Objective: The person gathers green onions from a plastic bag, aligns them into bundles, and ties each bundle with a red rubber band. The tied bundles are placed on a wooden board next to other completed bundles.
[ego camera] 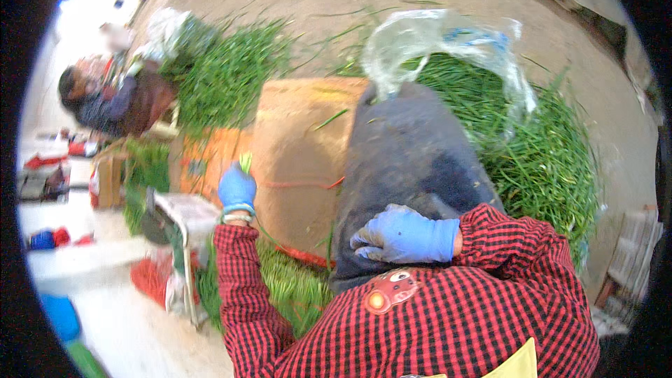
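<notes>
My left hand [237, 187], in a blue glove, is closed around pale green stalk ends at the left edge of a tan padded surface [299, 168]. A red cord crosses that surface, and a loose green blade [332, 119] lies farther up on it. My right hand [404, 235], also blue-gloved, rests with curled fingers on the dark cloth [404, 152] over my lap; nothing shows in it. To the right spreads a large heap of long green leafy stalks [541, 163], with a clear plastic bag [394, 37] over its upper part.
Another person [121, 100] sits at the upper left beside a second green heap [231, 63]. A metal-legged stool [194, 215] stands left of my left forearm. More green stalks [294, 283] lie below the padded surface. A cardboard box [110, 178] stands at the far left.
</notes>
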`<state>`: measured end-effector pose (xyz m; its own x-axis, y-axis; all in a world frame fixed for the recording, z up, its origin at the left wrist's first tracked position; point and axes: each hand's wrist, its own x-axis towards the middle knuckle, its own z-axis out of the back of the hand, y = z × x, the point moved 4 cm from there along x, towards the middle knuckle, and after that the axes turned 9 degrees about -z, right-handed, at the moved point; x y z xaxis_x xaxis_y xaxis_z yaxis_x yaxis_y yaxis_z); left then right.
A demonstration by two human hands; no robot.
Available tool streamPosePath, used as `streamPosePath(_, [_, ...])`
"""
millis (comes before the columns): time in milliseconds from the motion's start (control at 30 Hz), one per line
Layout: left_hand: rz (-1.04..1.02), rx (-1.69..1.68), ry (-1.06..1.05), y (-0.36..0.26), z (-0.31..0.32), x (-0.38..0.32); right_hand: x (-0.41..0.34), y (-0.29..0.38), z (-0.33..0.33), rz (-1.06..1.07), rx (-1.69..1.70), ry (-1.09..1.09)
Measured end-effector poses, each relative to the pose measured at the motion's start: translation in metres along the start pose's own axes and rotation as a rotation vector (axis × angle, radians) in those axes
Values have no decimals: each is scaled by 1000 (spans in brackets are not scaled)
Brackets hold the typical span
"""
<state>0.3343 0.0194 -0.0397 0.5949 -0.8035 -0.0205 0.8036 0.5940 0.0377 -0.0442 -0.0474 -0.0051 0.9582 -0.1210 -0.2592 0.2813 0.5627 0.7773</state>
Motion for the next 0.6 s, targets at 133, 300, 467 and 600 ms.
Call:
streamPosePath(133, [170, -174, -90, -24, -112, 14, -45, -35, 37, -220, 183, -143])
streamPosePath(300, [295, -291, -59, -28, -145, 14, -100, -107, 93, -311, 691, -663])
streamPosePath(467, [6, -127, 14, -74, -98, 4, -79, -275, 125, -637, 709, -913])
streamPosePath(600, [-370, -423, -136, -175, -30, 32, 18, -403, 117, -655, 672, -901])
